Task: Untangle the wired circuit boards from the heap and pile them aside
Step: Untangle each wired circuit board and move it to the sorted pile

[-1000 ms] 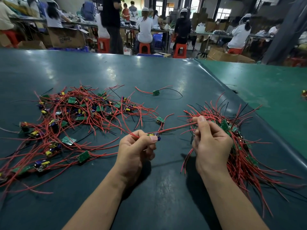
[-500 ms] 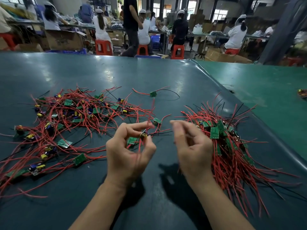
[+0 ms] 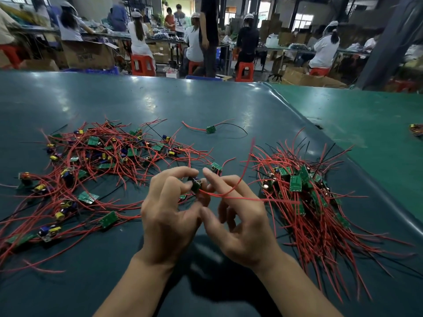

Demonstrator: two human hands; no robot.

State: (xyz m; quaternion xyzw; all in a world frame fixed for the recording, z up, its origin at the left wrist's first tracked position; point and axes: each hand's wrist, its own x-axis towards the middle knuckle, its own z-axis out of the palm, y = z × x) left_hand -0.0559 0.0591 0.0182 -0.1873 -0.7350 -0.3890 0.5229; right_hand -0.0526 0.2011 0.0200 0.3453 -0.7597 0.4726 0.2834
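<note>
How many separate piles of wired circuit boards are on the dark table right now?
2. The tangled heap lies left of the hands; the sorted pile lies right. One loose board sits apart, farther back, and another is in the hands.

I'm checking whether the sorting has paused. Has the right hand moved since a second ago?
Yes. The right hand has come left, away from the sorted pile, and now meets the left hand at one small board.

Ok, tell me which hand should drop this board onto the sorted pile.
Probably the right hand. It sits nearer the sorted pile, and the red wire already runs across its fingers toward that side. The left hand pinches the board but lies nearer the tangled heap.
</note>
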